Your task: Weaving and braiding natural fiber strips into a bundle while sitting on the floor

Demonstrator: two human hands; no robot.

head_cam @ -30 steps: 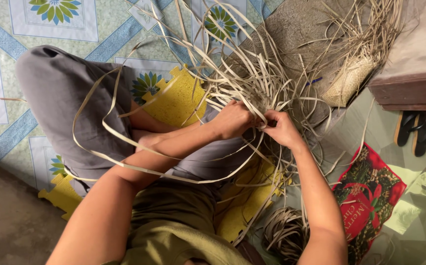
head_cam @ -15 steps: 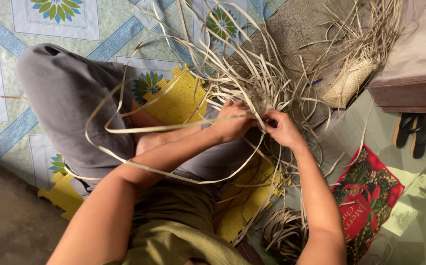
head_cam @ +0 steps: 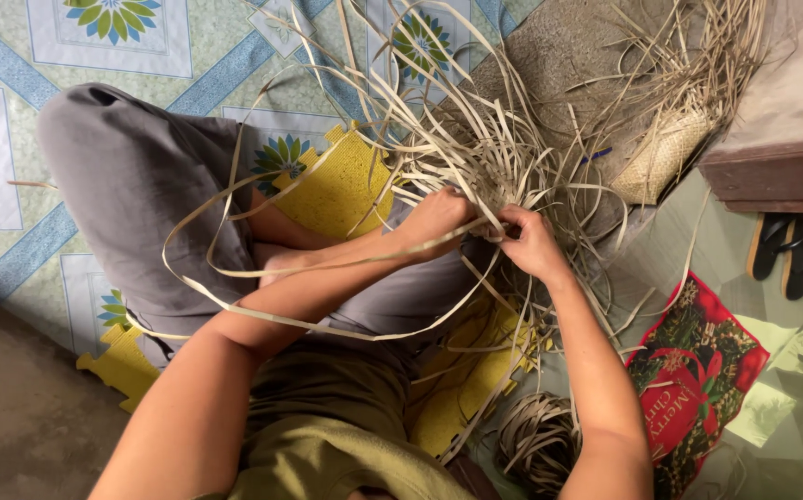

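Observation:
I sit cross-legged on a patterned floor with a tangle of pale flat straw strips (head_cam: 475, 139) fanning out in front of me. My left hand (head_cam: 438, 220) pinches one long strip (head_cam: 262, 268) that loops back over my left forearm and knee. My right hand (head_cam: 533, 245) grips the strips where they cross, fingertips almost touching the left hand. The woven part under my hands is hidden by them.
A yellow foam mat (head_cam: 336, 190) lies under my legs. A coil of strips (head_cam: 535, 440) rests by my right elbow. A small woven basket (head_cam: 660, 157) sits at the upper right beside a wooden step (head_cam: 771, 171), dark sandals (head_cam: 785, 250) and a red festive bag (head_cam: 693, 375).
My left hand has pulled the long strip through, and its loop has swung upward across my forearm. Both hands have shifted slightly up. The right hand keeps its grip.

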